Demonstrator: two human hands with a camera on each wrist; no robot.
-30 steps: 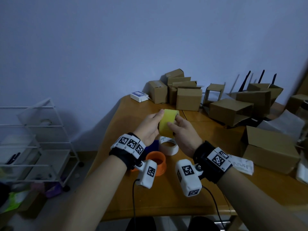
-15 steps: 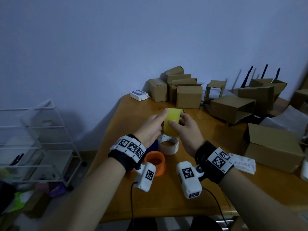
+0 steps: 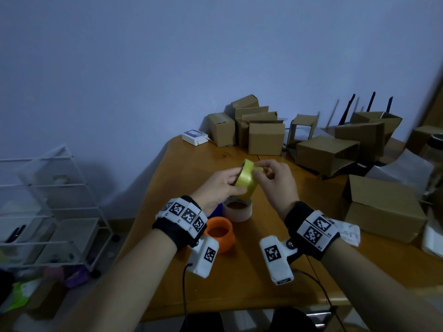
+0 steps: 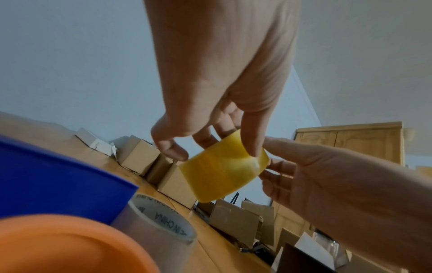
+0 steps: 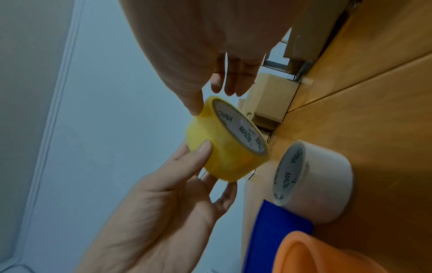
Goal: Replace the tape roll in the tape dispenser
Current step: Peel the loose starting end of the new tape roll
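Both hands hold a yellow tape roll (image 3: 247, 182) above the wooden table (image 3: 239, 283). My left hand (image 3: 236, 182) grips it from the left, thumb and fingers on its outer band (image 4: 224, 171). My right hand (image 3: 259, 170) pinches the roll's upper rim, the thumb (image 5: 194, 105) on the yellow band (image 5: 217, 153). The printed cardboard core shows in the right wrist view. Below the hands a whitish tape roll (image 3: 237, 209) lies flat on the table, with a blue piece (image 3: 217, 209) and an orange round piece (image 3: 219, 233) next to it.
Several cardboard boxes (image 3: 266, 137) crowd the back and right of the table, with one larger box (image 3: 383, 209) at the right. A small white device (image 3: 194, 136) sits at the back corner. A white wire rack (image 3: 48, 207) stands on the floor left.
The yellow roll has tilted from band-on to showing its rim. The right hand's fingers have shifted up onto the roll's top edge. Both hands sit slightly farther right.
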